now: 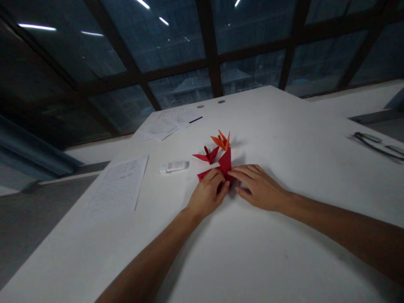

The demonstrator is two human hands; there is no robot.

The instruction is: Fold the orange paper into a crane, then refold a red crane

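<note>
A red sheet of folded paper stands partly creased on the table, with one flap pointing up and another reaching left. My left hand pinches its lower part between thumb and curled fingers, which hide some of the folds. From the right, my right hand touches the paper's edge with its fingertips; its thumb is held apart below and the fingers are stretched out. Just behind the paper sit a finished red origami crane and an orange origami crane.
A white correction-tape-like item lies left of the cranes. Printed sheets rest at the table's left edge, and more papers lie farther back. Eyeglasses are at the far right of the white table. Dark windows stand behind.
</note>
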